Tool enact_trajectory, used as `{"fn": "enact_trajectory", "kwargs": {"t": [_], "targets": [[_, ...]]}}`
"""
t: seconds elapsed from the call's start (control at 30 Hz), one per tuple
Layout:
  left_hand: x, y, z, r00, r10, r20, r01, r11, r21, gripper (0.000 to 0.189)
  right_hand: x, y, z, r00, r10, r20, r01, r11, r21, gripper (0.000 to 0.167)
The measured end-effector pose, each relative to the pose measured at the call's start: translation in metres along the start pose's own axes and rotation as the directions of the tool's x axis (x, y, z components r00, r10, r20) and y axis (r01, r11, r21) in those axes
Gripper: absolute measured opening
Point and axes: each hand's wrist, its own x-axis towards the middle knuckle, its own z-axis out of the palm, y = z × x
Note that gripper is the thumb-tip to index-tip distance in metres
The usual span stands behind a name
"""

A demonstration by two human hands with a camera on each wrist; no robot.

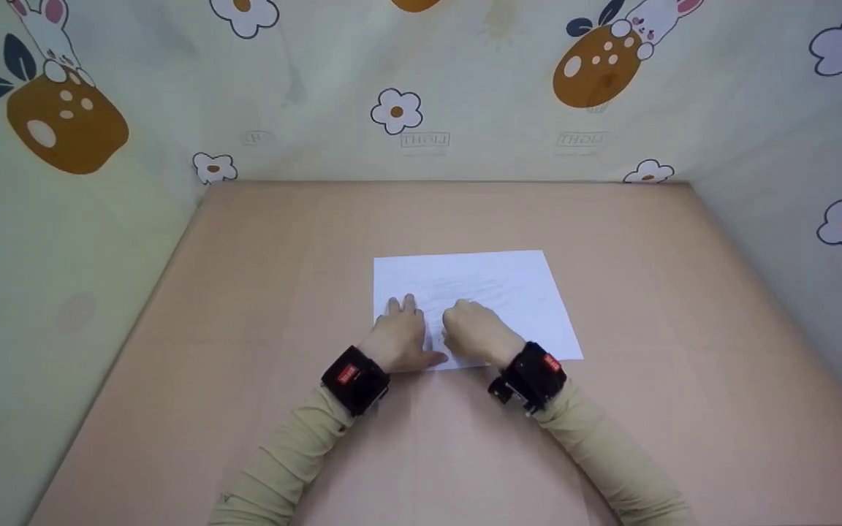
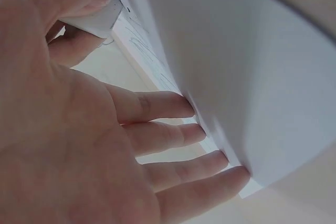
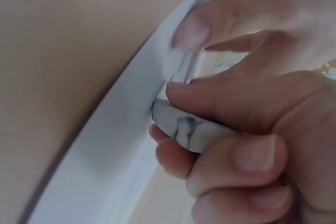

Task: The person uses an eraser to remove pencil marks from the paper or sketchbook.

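Observation:
A white sheet of paper [image 1: 531,307] with faint grey pencil scribbles [image 1: 457,287] lies on the table. My left hand [image 1: 400,337] rests on its near left part, fingers straight and slightly spread, thumb pointing right. In the left wrist view the fingertips [image 2: 195,132] touch the paper. Beside it, my right hand [image 1: 481,332] grips a white eraser [image 3: 181,127] with grey smudges, pinched between thumb and curled fingers. The eraser's end meets the paper, close to the left thumb [image 3: 193,32]. In the head view the right hand hides the eraser.
The brown tabletop [image 1: 282,256] extends around the paper. Pale curtain-like walls [image 1: 319,73] printed with flowers and rabbits stand along its back and sides. Black camera bands [image 1: 355,380] sit on both wrists, over light sleeves [image 1: 282,453].

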Motion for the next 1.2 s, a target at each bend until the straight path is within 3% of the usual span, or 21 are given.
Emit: {"fn": "enact_trajectory", "kwargs": {"t": [0.1, 0.27, 0.37, 0.57, 0.77, 0.9, 0.97, 1.03, 1.1, 1.2], "targets": [[0.0, 0.0, -0.001, 1.0, 0.003, 0.007, -0.003, 1.0, 0.007, 0.092, 0.001, 0.004, -0.006, 0.993, 0.107, 0.045, -0.108, 0.994, 0.013, 0.013], [-0.001, 0.001, 0.0, 1.0, -0.018, 0.019, 0.017, 0.999, 0.036, 0.095, 0.0, 0.021, -0.016, 0.944, 0.315, 0.099, -0.311, 0.949, -0.054, 0.009], [-0.001, 0.002, 0.001, 0.999, -0.027, 0.019, 0.026, 0.998, 0.052, 0.095, -0.001, 0.03, -0.017, 0.926, 0.367, 0.087, -0.362, 0.929, -0.072, 0.008], [-0.004, 0.001, 0.0, 1.0, -0.019, 0.018, 0.018, 0.998, 0.064, 0.093, 0.003, 0.021, -0.012, 0.971, 0.238, 0.039, -0.24, 0.967, 0.089, 0.017], [-0.004, -0.002, -0.003, 1.0, -0.004, -0.004, 0.004, 0.999, 0.032, 0.089, 0.005, -0.013, 0.004, 0.981, 0.174, -0.09, -0.176, 0.984, -0.022, 0.011], [-0.004, -0.004, -0.002, 1.0, -0.01, 0.009, 0.01, 1.0, 0.024, 0.082, 0.007, -0.025, 0.012, 0.991, -0.027, -0.134, 0.03, 0.999, 0.021, 0.011], [-0.004, -0.005, -0.002, 0.999, -0.021, 0.023, 0.021, 1.0, 0.021, 0.082, 0.008, -0.025, 0.014, 0.991, -0.062, -0.116, 0.071, 0.995, 0.074, 0.016], [-0.004, -0.004, -0.002, 0.999, -0.036, 0.038, 0.035, 0.999, 0.017, 0.086, 0.008, -0.022, 0.012, 0.996, -0.024, -0.088, 0.034, 0.994, 0.104, 0.017], [-0.004, -0.003, -0.002, 0.998, -0.042, 0.041, 0.042, 0.999, 0.016, 0.09, 0.007, -0.019, 0.009, 0.994, 0.068, -0.083, -0.061, 0.995, 0.078, 0.016], [-0.003, -0.001, -0.002, 0.998, -0.049, 0.051, 0.047, 0.999, 0.025, 0.094, 0.006, -0.013, 0.005, 0.975, 0.196, -0.107, -0.199, 0.98, -0.01, 0.01]]}}
